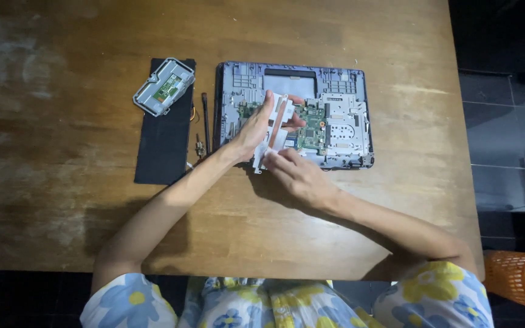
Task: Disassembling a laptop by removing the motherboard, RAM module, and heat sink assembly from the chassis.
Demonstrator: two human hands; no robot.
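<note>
An opened laptop base lies on the wooden table, its green circuit board exposed. My left hand grips a flat silver metal bracket with a copper strip, held on edge over the left half of the base. My right hand pinches the bracket's lower end near the base's front edge. Both hands are on the same part.
A black flat panel lies left of the laptop, with a silver drive caddy on its top end. A thin black rod and a small connector lie between panel and laptop. An orange bin stands on the floor at right.
</note>
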